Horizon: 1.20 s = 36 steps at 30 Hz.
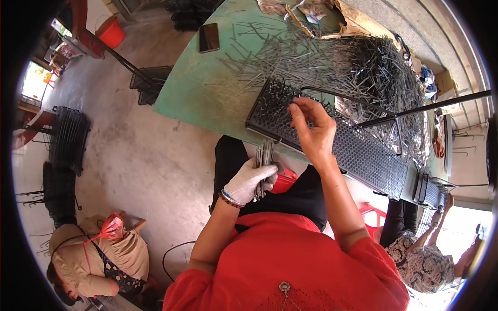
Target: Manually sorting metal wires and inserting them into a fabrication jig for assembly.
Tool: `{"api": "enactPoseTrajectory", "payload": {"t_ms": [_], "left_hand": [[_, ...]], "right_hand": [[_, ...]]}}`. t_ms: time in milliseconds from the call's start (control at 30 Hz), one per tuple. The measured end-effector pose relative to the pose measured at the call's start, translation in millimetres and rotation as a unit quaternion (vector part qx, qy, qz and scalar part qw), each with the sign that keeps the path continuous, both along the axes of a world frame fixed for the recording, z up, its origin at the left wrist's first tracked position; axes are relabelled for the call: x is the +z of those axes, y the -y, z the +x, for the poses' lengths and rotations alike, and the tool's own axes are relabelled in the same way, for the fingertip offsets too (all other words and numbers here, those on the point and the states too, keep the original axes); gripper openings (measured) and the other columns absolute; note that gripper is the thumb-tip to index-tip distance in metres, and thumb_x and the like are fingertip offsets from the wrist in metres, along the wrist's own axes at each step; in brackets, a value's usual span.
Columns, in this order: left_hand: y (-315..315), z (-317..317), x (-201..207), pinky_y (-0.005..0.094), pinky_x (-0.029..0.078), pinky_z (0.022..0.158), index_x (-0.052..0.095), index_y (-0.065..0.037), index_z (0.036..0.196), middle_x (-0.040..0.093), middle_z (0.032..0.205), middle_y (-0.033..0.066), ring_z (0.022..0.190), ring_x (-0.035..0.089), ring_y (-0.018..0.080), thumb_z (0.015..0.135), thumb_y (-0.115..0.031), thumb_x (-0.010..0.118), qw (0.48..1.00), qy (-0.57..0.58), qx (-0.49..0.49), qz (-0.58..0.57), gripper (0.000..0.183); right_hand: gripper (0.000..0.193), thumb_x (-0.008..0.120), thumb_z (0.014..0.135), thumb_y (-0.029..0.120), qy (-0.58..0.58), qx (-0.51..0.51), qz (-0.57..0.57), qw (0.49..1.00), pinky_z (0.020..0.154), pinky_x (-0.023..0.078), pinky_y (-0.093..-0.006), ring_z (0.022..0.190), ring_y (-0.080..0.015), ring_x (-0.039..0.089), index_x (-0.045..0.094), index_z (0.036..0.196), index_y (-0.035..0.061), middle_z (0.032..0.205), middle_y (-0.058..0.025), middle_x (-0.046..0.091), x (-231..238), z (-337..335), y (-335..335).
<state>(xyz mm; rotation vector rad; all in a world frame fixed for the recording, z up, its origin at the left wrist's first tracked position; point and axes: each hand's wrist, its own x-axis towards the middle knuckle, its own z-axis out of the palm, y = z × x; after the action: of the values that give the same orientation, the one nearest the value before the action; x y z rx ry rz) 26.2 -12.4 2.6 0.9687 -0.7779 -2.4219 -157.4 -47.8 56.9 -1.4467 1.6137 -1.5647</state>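
Left hand (251, 179), gloved, grips a pin bundle (264, 158). Right hand (311, 129) pinches one pin over the far perforated tray (363, 155). Best kept upright, seated squarely.

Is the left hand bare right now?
No: the left hand wears a white glove and grips a bundle of thin metal rods.

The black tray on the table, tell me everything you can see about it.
The tray is a long black rectangular grid, plastic by the look, pierced with rows of small holes. It lies flat on the green table, running from near the table's front edge away to the right. Thin metal pins are heaped behind it. The right hand pinches a pin over its left end. A black rod crosses above it.
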Motion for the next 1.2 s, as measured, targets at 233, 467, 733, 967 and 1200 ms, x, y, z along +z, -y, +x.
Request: {"api": "enactPoseTrajectory", "payload": {"t_ms": [233,467,733,967,1200], "left_hand": [[-4.7,3.1,6.2,0.0260,0.056,0.063,0.055,-0.003,0.115,0.066,0.096,0.0105,0.073,0.064,0.0123,0.094,-0.011,0.054,0.995,-0.053,0.071,0.052,0.022],[-5.3,4.1,14.0,0.0223,0.052,0.054,0.054,-0.005,0.114,0.065,0.093,0.0089,0.068,0.063,0.0108,0.095,-0.013,0.054,0.997,-0.039,0.062,0.033,0.020],[-5.9,1.5,8.2,0.0179,0.044,0.049,0.057,-0.007,0.103,0.064,0.084,0.0028,0.061,0.056,0.0036,0.096,-0.017,0.057,0.997,-0.037,0.057,0.025,0.012],[-3.0,-1.8,18.7,0.0178,0.044,0.052,0.055,-0.005,0.111,0.064,0.091,0.0050,0.066,0.056,0.0044,0.096,-0.016,0.056,0.998,-0.054,0.024,0.000,0.019],[-8.5,-13.5,17.5,0.0191,0.046,0.054,0.060,-0.002,0.107,0.062,0.081,0.0005,0.063,0.054,0.0044,0.095,-0.021,0.058,0.999,-0.034,0.022,0.003,0.023]], "right_hand": [[0.017,0.070,0.086,0.004,-0.154,-0.011,-0.044,0.987,0.059,0.049,-0.0235,0.067,-0.0086,0.063,0.066,0.102,0.0013,0.080,-0.0076,0.069,-7.0,9.4,5.6],[0.013,0.070,0.082,0.003,-0.268,0.042,-0.108,0.956,0.057,0.053,-0.0316,0.072,-0.0244,0.067,0.068,0.094,0.0010,0.093,-0.0108,0.067,-19.4,9.1,10.7],[0.014,0.070,0.084,0.009,-0.265,0.047,-0.031,0.963,0.060,0.051,-0.0320,0.066,-0.0213,0.063,0.070,0.096,0.0004,0.095,-0.0106,0.066,-3.7,10.5,-2.4],[0.020,0.072,0.085,0.016,-0.028,0.168,0.170,0.971,0.057,0.047,-0.0264,0.062,-0.0098,0.059,0.072,0.092,-0.0033,0.078,-0.0087,0.068,-3.8,-2.4,-28.4],[0.020,0.071,0.085,0.015,0.060,0.146,0.240,0.958,0.056,0.046,-0.0245,0.064,-0.0058,0.057,0.072,0.093,-0.0034,0.075,-0.0070,0.069,-10.4,-13.6,-35.5]]}}
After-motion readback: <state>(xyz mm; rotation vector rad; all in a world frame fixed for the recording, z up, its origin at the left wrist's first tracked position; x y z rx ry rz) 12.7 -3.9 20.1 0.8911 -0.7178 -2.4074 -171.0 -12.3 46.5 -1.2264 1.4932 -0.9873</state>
